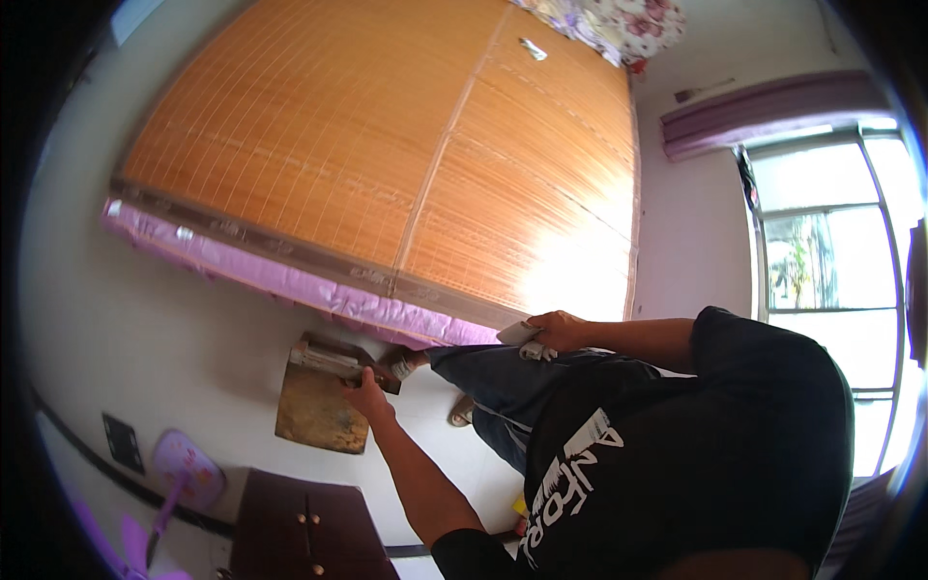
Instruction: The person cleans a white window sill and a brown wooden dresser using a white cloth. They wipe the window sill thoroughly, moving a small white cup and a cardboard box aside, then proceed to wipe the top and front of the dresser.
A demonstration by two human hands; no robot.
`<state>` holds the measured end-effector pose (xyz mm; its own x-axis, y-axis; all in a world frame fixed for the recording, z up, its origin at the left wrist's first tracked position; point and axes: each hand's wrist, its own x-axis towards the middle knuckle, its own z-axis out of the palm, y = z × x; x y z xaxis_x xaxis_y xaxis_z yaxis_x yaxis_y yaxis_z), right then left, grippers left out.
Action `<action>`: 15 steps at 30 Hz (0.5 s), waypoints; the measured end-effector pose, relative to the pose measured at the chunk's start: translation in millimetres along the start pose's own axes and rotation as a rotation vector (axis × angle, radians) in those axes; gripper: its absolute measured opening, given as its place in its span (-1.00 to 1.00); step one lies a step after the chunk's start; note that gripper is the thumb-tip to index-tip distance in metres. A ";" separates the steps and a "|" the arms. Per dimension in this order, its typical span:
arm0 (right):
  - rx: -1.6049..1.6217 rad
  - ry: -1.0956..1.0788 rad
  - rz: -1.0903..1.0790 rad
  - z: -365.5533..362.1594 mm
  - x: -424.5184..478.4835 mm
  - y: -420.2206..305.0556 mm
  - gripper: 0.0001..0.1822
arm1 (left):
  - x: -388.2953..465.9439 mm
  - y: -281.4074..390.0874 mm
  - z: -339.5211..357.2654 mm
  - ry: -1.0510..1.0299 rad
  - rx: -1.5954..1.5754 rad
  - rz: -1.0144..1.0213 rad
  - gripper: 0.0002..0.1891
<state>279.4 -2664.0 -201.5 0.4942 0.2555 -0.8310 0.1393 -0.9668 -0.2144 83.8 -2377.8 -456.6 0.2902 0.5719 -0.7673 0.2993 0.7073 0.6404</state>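
Note:
My left hand (370, 401) grips the edge of a small wooden stool or box-like piece (321, 409). Its square brown board is worn and stained, and a pale slat runs along one side. Whether it rests on the floor or hangs above it, I cannot tell. In my right hand (563, 331) is a crumpled whitish cloth (517, 333), close to the bed's near edge. Part of the cloth hangs below the fingers, over my dark trouser leg (478, 370).
A bed with a brown slatted mat (326, 145) and pink skirt (290, 284) fills the upper view. Floral bedding (645, 25) lies at its far end. A dark cabinet (304, 522), a purple fan (174, 486) and a black flat object (123, 444) are at lower left. Windows (826, 275) stand right.

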 end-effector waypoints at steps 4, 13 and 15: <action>0.059 0.039 -0.005 7.9 -3.7 14.9 -0.54 | -14.5 0.9 -4.3 -0.229 -0.016 -0.147 -0.36; -0.331 0.084 -0.481 24.0 61.8 0.9 -0.50 | -120.6 -11.9 -119.9 0.071 -0.180 -0.207 -0.49; -0.266 -0.161 -0.390 25.1 49.6 -51.4 -0.53 | -165.0 -42.6 -161.7 0.144 -0.233 -0.192 -0.47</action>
<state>275.2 -2601.8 -244.6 0.2264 0.5724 -0.7881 0.5115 -0.7584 -0.4039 -123.8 -2435.2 -362.8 0.1125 0.4596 -0.8810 0.1159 0.8745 0.4710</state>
